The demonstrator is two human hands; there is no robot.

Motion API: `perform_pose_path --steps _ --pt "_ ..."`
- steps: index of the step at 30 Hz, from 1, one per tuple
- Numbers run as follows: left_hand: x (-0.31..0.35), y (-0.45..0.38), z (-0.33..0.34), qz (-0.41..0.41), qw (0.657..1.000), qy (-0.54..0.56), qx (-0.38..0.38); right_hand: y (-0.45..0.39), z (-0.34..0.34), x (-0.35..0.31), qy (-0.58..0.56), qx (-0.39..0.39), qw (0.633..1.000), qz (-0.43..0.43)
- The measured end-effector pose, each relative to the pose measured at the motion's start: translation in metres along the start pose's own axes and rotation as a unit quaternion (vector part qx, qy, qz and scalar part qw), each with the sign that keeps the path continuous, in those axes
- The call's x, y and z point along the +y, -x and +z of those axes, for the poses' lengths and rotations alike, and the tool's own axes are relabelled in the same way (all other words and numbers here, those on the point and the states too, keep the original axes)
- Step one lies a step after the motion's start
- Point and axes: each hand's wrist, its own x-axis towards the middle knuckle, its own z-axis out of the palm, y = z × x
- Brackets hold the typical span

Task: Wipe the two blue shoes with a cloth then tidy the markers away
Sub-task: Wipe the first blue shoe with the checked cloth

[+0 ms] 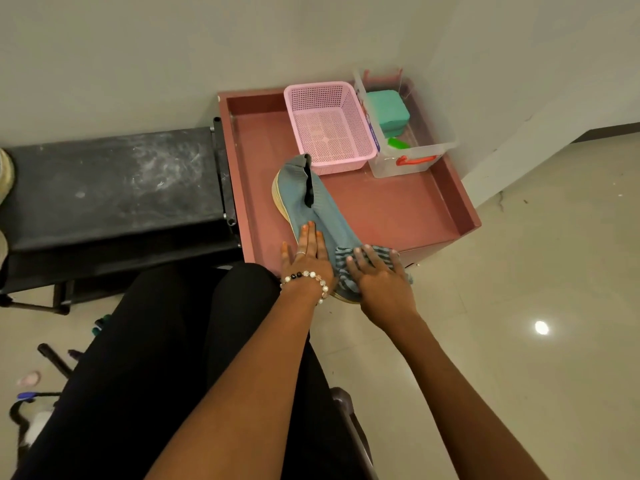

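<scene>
Right hand [379, 277] presses cloth [348, 271] on shoe [322, 209] toe, left hand [308, 252] alongside

Blue knit shoe [313, 206] with a pale yellow sole, grey-and-blue striped cloth [349, 271] over its toe, a dusky pink tray table [398, 209], pink mesh basket [329, 126], mint-green box [388, 112], red-handled clear tub [412, 161].

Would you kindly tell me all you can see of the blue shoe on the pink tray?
The blue shoe is a slip-on with a ribbed knit upper, a black-lined opening and a pale yellowish sole. It lies on the pink tray, heel toward the pink basket, toe toward the person and reaching over the tray's near edge. The left hand rests flat on its side, fingers straight. The right hand presses a striped cloth onto the toe, hiding it.
</scene>
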Motion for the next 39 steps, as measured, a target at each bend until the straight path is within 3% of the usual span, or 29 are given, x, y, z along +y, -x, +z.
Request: perform_pose_path --steps 9,20,27,32,39 --pt "0.001 -0.002 -0.005 -0.025 0.999 0.035 -0.03 -0.063 -0.023 0.009 0.031 -0.015 0.997 -0.07" --pt "0.001 0.002 -0.006 -0.01 0.999 0.028 -0.031 0.001 0.001 0.001 0.009 -0.035 0.999 0.003" --pt "0.003 0.0 -0.009 -0.022 0.998 0.046 -0.048 -0.054 -0.017 0.012 0.06 -0.042 0.997 -0.005" --pt "0.004 -0.003 -0.009 -0.034 0.996 0.045 -0.062 -0.095 -0.03 0.012 0.012 -0.064 0.998 0.014" --pt "0.003 -0.002 -0.006 -0.018 0.998 0.041 -0.052 -0.021 -0.016 0.013 -0.039 -0.075 0.996 -0.017"
